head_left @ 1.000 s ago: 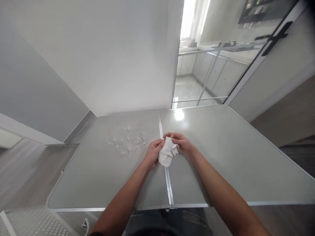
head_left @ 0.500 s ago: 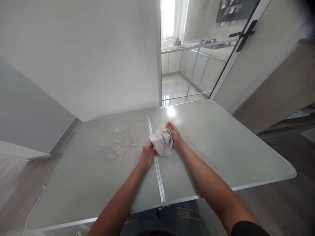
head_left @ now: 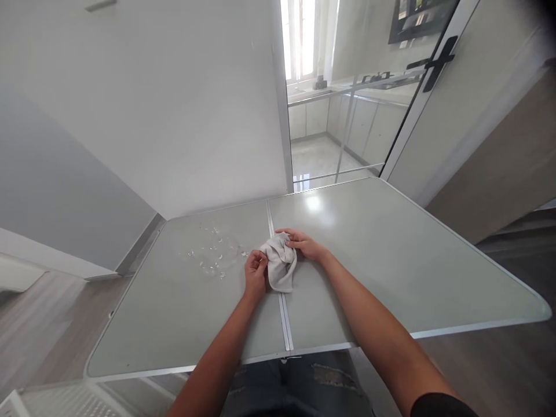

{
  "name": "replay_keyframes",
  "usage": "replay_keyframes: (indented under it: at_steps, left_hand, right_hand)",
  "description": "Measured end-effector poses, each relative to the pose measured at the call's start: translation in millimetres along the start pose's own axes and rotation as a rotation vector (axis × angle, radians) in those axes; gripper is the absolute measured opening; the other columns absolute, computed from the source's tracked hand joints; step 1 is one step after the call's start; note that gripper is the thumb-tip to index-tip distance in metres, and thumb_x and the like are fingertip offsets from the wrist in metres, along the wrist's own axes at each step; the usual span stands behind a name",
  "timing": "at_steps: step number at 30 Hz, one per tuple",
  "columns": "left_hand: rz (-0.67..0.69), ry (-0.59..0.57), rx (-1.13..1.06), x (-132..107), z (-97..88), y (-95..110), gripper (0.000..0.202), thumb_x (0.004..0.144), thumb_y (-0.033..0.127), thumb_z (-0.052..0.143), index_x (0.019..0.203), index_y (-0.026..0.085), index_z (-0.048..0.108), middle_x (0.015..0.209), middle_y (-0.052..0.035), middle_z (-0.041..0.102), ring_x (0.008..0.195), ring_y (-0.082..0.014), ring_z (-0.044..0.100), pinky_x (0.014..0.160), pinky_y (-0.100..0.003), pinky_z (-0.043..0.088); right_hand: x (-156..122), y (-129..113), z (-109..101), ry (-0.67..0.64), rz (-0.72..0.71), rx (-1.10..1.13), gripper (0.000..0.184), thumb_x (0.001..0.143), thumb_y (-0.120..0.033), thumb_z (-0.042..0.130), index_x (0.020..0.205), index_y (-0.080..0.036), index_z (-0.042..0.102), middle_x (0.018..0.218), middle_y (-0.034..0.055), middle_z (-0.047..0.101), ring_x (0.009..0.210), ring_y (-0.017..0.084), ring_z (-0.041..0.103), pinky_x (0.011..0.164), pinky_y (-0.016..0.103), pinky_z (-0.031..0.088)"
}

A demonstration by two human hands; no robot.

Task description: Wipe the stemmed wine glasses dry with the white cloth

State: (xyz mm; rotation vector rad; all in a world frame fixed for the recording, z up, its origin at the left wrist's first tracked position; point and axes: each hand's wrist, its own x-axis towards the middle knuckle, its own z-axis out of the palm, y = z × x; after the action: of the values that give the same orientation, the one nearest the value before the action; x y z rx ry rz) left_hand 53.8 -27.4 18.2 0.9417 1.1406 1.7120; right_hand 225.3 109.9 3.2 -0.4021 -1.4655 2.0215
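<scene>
We see that the pale cloth [head_left: 281, 269] has loosened: a second ago it was a compact, folded bundle between our hands, and now it is a wider, crumpled piece with one end spread towards us. It lies across the line of the metal seam [head_left: 286, 327] that divides the desk [head_left: 391, 278], though we cannot tell whether its underside touches the surface. Our left hand [head_left: 255, 273] has changed its hold too; half a second ago it was at the lower left edge with the thumb pointing outward, and now its thumb and curled fingers pinch the left margin of the cloth. Our right hand [head_left: 306, 246] has the upper right part, the thumb on top and the other fingers stretched along the far edge, so the fabric seems to be gripped between them. We judge from this that the cloth is still being opened and rearranged in the hands. The clear wet drops [head_left: 217, 256] remain scattered over the left half of the desk, the nearest just beside our left hand and apart from the cloth, so the change so far concerns only the cloth and our grip.
</scene>
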Motion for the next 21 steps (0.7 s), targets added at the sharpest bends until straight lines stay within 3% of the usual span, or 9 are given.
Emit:
replay_keyframes:
  at_steps: [4,7,10,13,15,18,21]
  left_hand:
    - [0.067,0.002,0.109,2,-3.4,-4,0.026,0.081,0.041,0.071,0.071,0.018,0.063,0.085,-0.001,0.056,0.077,-0.0136,0.052,0.068,-0.023,0.042]
    - [0.112,-0.009,0.201,3,-4.2,-4,0.025,0.085,0.043,0.067,0.085,0.019,0.073,0.094,-0.0037,0.061,0.09,-0.0179,0.056,0.08,-0.027,0.045]
    - [0.142,-0.038,0.275,4,-3.8,-4,0.03,0.082,0.042,0.073,0.102,0.02,0.069,0.098,-0.0035,0.059,0.095,-0.0186,0.056,0.087,-0.028,0.044]
    - [0.177,-0.039,0.36,5,-4.5,-5,0.04,0.078,0.039,0.08,0.108,0.022,0.06,0.103,-0.0027,0.054,0.093,-0.0171,0.055,0.083,-0.025,0.044]
    - [0.21,-0.005,0.442,6,-5.4,-5,0.043,0.078,0.038,0.08,0.11,0.022,0.058,0.105,-0.0029,0.053,0.094,-0.0174,0.055,0.084,-0.026,0.044]
    - [0.26,0.021,0.529,7,-5.4,-4,0.043,0.081,0.037,0.078,0.116,0.023,0.058,0.109,-0.0044,0.053,0.101,-0.0197,0.054,0.091,-0.029,0.043]
    - [0.265,0.007,0.506,6,-3.4,-1,0.043,0.083,0.038,0.075,0.121,0.024,0.06,0.112,-0.0051,0.053,0.103,-0.0207,0.054,0.093,-0.03,0.043]
  right_hand:
    - [5,4,-10,0.394,-0.107,0.032,0.044,0.077,-0.056,0.077,0.1,-0.019,0.068,0.087,0.0046,0.072,0.071,0.016,0.061,0.063,0.027,0.048]
    - [3,-3,-13,0.51,-0.26,0.021,0.044,0.084,-0.064,0.066,0.096,-0.021,0.067,0.102,0.0079,0.071,0.079,0.017,0.062,0.066,0.028,0.049]
    - [-3,-12,-11,0.331,-0.286,-0.158,0.052,0.078,-0.066,0.072,0.107,-0.023,0.066,0.114,0.0079,0.065,0.091,0.018,0.059,0.068,0.027,0.049]
    - [-11,-19,-8,0.075,-0.12,-0.48,0.067,0.06,-0.053,0.09,0.114,-0.022,0.065,0.112,0.0056,0.062,0.09,0.017,0.057,0.069,0.026,0.049]
    - [-17,-23,-7,0.031,-0.042,-0.633,0.07,0.058,-0.047,0.092,0.117,-0.023,0.064,0.109,0.0049,0.062,0.089,0.018,0.058,0.072,0.027,0.049]
    - [-25,-31,-7,-0.008,0.026,-0.767,0.069,0.062,-0.047,0.09,0.121,-0.022,0.066,0.105,0.006,0.065,0.088,0.019,0.06,0.073,0.028,0.049]
    - [-27,-35,-8,-0.141,-0.007,-0.828,0.05,0.062,-0.045,0.089,0.103,-0.022,0.074,0.101,0.0053,0.068,0.083,0.019,0.061,0.072,0.028,0.048]
